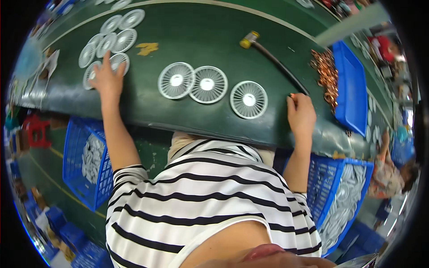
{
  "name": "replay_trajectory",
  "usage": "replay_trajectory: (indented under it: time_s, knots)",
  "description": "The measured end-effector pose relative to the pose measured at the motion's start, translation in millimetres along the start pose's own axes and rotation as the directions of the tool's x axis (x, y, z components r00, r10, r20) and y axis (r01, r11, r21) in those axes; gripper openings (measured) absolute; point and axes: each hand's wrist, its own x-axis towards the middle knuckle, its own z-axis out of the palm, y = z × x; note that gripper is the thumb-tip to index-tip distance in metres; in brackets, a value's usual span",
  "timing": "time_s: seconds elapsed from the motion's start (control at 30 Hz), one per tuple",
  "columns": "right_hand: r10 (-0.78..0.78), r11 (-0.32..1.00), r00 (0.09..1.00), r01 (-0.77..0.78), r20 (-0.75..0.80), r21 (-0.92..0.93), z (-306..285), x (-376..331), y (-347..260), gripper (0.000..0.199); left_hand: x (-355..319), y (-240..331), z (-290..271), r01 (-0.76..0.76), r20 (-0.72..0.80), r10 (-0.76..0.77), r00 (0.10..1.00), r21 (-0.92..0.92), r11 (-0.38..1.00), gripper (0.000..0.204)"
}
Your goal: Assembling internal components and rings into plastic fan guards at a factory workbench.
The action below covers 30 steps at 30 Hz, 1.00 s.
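Resting flat and open, the left hand (106,73) was found spread over a white round grille (117,62) at the far left of the dark green surface (196,40), fingers splayed and not closed around anything. This grille lay at the near end of a cluster of like grilles (111,38) overlapping one another toward the far edge. The right hand (300,115) was noted near the right of the surface with its fingers curled down onto the surface; whether a small item was pinched at the fingertips could not be told. Three further grilles (208,85) were laid in a row between the hands, the left two overlapping, the third just beside them. A mallet (268,56) with a yellow head lay beyond the right hand, and a blue tray (351,87) of copper-coloured rings (328,76) stood at the right. Blue crates (87,163) of white parts were seen below either side of the surface.

The grilles were judged light, thin, fairly stiff moulded plastic, with fine spokes liable to snap or bend. Hold is best taken at the outer rim or solid centre hub, not across the spokes.
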Motion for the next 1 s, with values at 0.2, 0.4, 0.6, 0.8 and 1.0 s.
replay_trajectory:
  time_s: [0.2, 0.4, 0.6, 0.8, 1.0]
  knots:
    - [-0.023, 0.952, 0.995, 0.053, -0.101, 0.301, -8, -4, -13, 0.011, 9, -6, -15, 0.005, 0.125, 0.009, 0.992, -0.106, 0.994, 0.076]
    - [0.178, 0.748, 0.984, -0.144, 0.012, 0.648, -13, -13, -30, 0.014, -5, 15, -30, -0.227, -0.195, 0.17, 0.966, -0.327, 0.917, 0.071]
    - [0.014, 0.642, 0.999, 0.029, -0.049, 0.766, -18, -19, -50, 0.012, -48, 78, -76, -0.076, -0.177, -0.047, 0.983, -0.627, 0.775, 0.028]
    - [-0.327, 0.628, 0.886, 0.464, -0.328, 0.625, -28, -22, -96, 0.016, -107, 162, -90, 0.027, 0.064, 0.149, 0.987, -0.971, 0.237, 0.024]
    - [-0.471, 0.57, 0.74, 0.671, -0.48, 0.474, -23, -11, -129, 0.015, -134, 198, -103, 0.238, 0.214, 0.36, 0.908, -0.971, -0.023, 0.026]
